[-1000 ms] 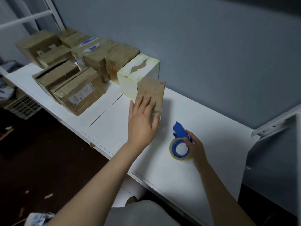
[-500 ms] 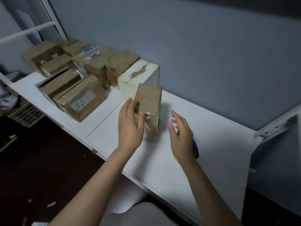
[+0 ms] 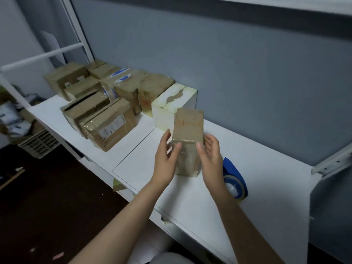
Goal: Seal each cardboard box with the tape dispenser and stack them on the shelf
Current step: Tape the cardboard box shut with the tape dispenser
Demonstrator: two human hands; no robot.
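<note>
a narrow cardboard box [image 3: 188,130] stands upright on the white surface [image 3: 137,164], just in front of a white box [image 3: 172,109]. the left hand [image 3: 164,161] and right hand [image 3: 211,159] flank it, one on each side, with fingers [image 3: 166,136] straight and loose rather than curled, and each thumb tip rests on the box's near face. the blue tape dispenser [image 3: 235,180] lies on the surface just right of the right hand, and a cluster of taped brown boxes [image 3: 106,111] sits farther left on the same surface.
</note>
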